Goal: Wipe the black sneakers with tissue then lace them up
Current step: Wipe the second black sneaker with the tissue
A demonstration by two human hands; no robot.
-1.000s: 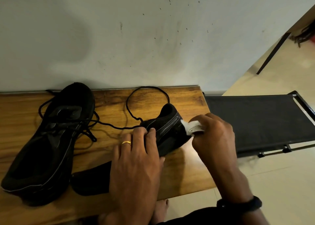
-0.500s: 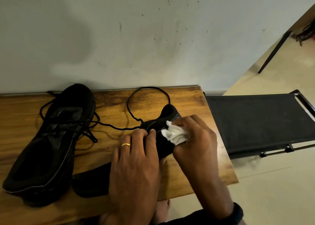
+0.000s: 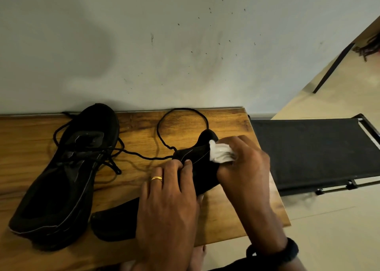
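Two black sneakers lie on a wooden table. The left sneaker rests at the table's left with loose laces spread around it. The right sneaker lies on its side across the middle, toe toward the wall. My left hand presses down on its middle and holds it. My right hand grips a crumpled white tissue against the shoe's toe side. A black lace loops from this shoe over the table toward the other sneaker.
A pale wall stands right behind the table. A black fabric stand with a metal frame sits lower at the table's right. Beige floor lies beyond, crossed by a dark leg. A bare foot shows under the table's front edge.
My right hand has slid the tissue from the shoe's right end leftward onto its side, then slightly back toward the toe. The left hand and both sneakers have stayed put.
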